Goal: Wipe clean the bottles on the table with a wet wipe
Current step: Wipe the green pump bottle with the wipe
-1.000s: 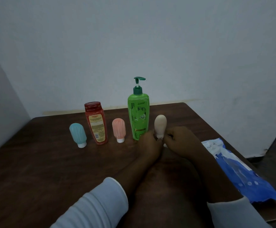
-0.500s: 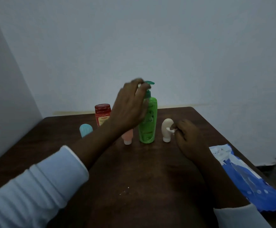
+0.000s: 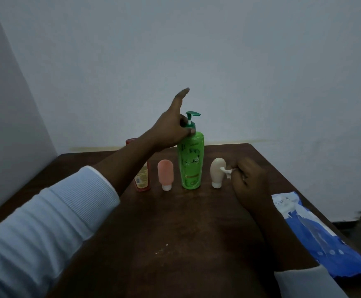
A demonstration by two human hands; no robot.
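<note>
Green plastic fills the left grip: the left hand [image 3: 171,130] pinches the neck of the green pump bottle [image 3: 191,166], which stands mid-row on the tabletop [image 3: 175,233]. The index finger points straight up. The right hand [image 3: 250,181] grips a bunched wet wipe [image 3: 227,171] against the cream bottle [image 3: 217,171]. The pump bottle looks next: hold it upright and bring the wipe across.

Pump bottle [image 3: 190,162] on table [image 3: 186,222], wipes pack [image 3: 317,233] right
</note>
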